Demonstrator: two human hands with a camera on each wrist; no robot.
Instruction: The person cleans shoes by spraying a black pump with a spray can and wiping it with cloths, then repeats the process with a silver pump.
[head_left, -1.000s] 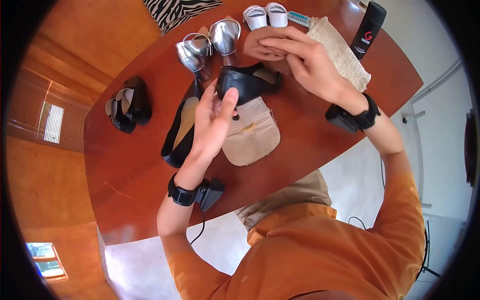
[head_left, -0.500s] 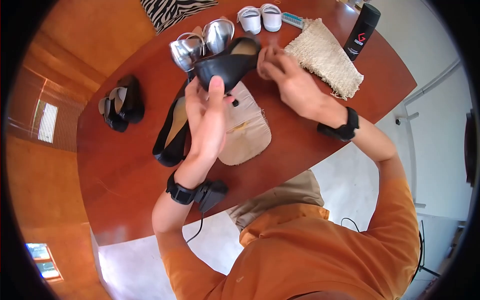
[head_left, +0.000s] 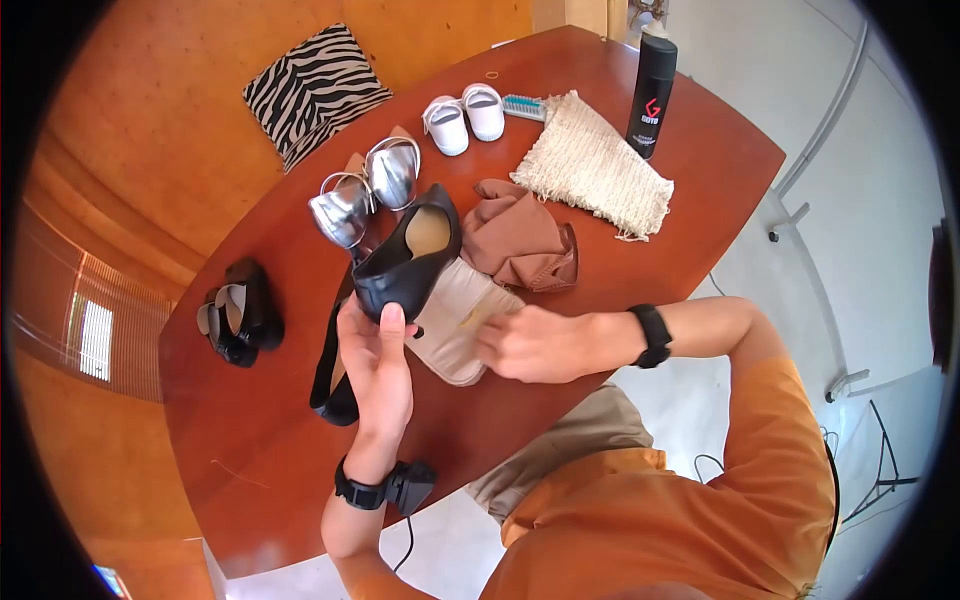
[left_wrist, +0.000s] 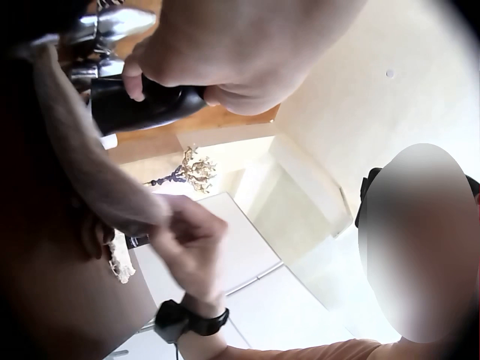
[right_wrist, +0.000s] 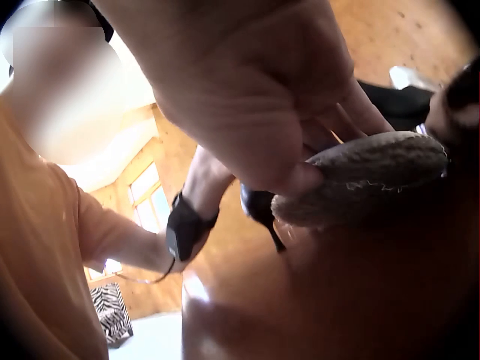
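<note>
Right hand (head_left: 535,345) pinching a beige pad (head_left: 455,325), left hand (head_left: 378,372) gripping a black shoe (head_left: 400,265) at frame centre.
Beyond, a crumpled brown cloth (head_left: 510,235); then silver shoes (head_left: 394,175) upper left of centre, white shoes (head_left: 484,115) upper centre.

The right hand (right_wrist: 255,101) pinched a frayed, fuzzy cloth pad (right_wrist: 375,172), the thumb at its edge. Behind it showed a black high-heeled shoe (right_wrist: 259,201), slim heel pointing down. A corded black device (right_wrist: 184,231) was strapped round the left wrist (right_wrist: 202,196); farther off was a zebra-striped cushion (right_wrist: 111,313).
</note>
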